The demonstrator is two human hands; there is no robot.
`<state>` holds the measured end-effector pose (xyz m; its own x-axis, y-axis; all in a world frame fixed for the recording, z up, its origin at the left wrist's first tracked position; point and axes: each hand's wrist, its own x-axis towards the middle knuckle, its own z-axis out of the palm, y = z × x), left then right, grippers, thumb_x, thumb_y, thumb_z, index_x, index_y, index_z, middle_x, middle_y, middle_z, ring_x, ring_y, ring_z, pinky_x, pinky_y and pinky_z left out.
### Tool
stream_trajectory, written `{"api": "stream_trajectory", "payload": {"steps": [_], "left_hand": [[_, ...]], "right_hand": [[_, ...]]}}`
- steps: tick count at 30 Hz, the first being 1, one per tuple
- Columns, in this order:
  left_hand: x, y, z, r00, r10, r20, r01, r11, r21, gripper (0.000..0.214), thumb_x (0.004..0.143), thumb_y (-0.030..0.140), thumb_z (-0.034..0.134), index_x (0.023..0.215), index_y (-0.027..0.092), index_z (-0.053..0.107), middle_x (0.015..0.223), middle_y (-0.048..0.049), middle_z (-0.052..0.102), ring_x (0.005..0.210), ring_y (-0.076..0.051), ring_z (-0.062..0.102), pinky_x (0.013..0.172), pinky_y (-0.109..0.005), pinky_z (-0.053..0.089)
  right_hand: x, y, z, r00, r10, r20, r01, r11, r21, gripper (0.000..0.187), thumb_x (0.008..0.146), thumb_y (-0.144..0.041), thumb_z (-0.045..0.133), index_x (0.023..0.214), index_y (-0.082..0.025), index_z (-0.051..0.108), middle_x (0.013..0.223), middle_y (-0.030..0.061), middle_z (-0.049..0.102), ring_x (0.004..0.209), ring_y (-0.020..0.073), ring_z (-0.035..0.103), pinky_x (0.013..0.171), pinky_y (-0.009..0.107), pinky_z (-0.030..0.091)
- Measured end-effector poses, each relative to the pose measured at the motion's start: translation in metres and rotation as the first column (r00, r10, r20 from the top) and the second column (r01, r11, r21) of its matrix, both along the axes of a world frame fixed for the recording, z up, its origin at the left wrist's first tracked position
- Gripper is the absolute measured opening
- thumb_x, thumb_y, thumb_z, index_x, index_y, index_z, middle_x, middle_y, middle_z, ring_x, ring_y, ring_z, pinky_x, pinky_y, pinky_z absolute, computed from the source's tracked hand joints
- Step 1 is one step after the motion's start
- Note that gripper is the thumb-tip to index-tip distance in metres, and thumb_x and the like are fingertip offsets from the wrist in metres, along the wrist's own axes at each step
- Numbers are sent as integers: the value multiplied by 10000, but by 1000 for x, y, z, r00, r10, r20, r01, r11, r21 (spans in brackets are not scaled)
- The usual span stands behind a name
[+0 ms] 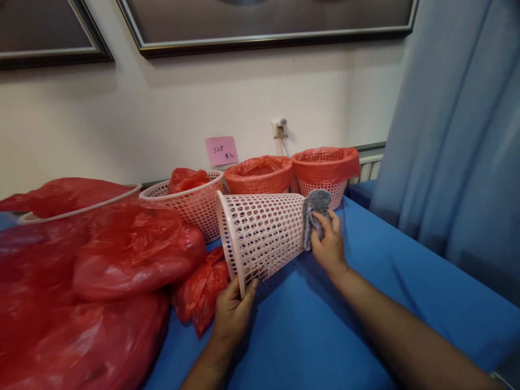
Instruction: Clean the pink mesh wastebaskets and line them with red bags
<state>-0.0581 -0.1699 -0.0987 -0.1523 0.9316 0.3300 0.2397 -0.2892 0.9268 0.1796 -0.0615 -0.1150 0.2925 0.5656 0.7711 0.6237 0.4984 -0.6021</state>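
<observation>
Lying on its side on the blue tabletop [365,303], the pink perforated basket [264,233] is gripped at the lowest part of its rim by the left hand [231,314], whose fingers are curled shut over the rim edge, thumb on the outside. A grey cloth [314,211] is pressed against the basket's base by the right hand [329,244], its fingers bent and closed over the cloth. Crumpled red plastic bags [122,254] are heaped just left of the basket, and lined baskets [260,181] are ranged behind it along the wall.
</observation>
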Motion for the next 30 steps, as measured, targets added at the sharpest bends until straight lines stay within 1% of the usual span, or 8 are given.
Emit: {"api": "stream_trajectory", "payload": {"steps": [2,5,7,12,15,19,24,30], "left_hand": [[-4,0,-2,1000,15,9,-15,1000,7,492,842,537,759,1153,157,790,1156,-126,808,1075,-314,763,1008,-456,597],[-11,1,-5,1000,7,7,-7,999,33,478,743,567,828,979,152,823,955,-103,837,857,-288,791,798,-375,660],[-13,1,-4,1000,-11,8,11,999,34,480,701,579,852,910,148,823,886,-95,834,788,-279,784,730,-354,660],[-5,-1,-1,999,-32,22,33,999,-20,508,835,549,769,1156,156,793,1169,-129,803,1107,-317,751,1025,-446,588],[-3,0,-2,1000,-11,28,11,1000,-20,519,837,562,763,1162,159,788,1203,-131,792,1145,-322,737,1072,-468,558],[-6,1,-3,999,3,39,-3,1000,-4,489,825,565,773,1099,161,799,1139,-125,809,1089,-312,754,1005,-440,597],[-13,-1,0,998,-16,65,17,1000,-17,461,754,556,835,974,151,813,939,-89,827,854,-268,777,764,-330,644],[-7,2,0,999,15,39,-14,1000,-27,445,863,506,744,1152,170,783,1173,-112,802,1113,-304,748,1030,-439,581]], "right_hand": [[-22,-29,1,974,152,169,-173,978,116,490,878,-125,546,1348,-249,606,1477,144,447,1385,313,499,1116,543,493],[-55,-69,2,800,378,466,-524,819,235,497,869,-142,582,1348,-271,608,1451,129,479,1257,277,581,997,463,578],[-60,-74,3,741,400,540,-602,752,269,448,873,-147,579,1298,-279,632,1403,108,519,1172,246,613,939,419,600],[-12,-11,1,972,178,153,-197,973,117,401,882,-128,524,1249,-225,653,1405,138,521,1322,280,554,1105,511,503],[16,16,3,996,-17,-84,11,997,-75,357,887,-206,541,1215,-188,683,1363,160,543,1300,311,578,1122,553,478],[-5,-18,9,979,165,118,-176,980,91,419,893,-153,528,1290,-210,649,1439,155,498,1361,295,529,1126,517,484],[-52,-68,8,766,376,521,-558,792,250,447,885,-156,561,1310,-276,627,1392,112,533,1165,248,611,944,419,603],[-10,-6,-1,989,126,74,-133,985,106,409,872,-116,522,1243,-222,658,1384,144,531,1315,305,555,1112,550,496]]}}
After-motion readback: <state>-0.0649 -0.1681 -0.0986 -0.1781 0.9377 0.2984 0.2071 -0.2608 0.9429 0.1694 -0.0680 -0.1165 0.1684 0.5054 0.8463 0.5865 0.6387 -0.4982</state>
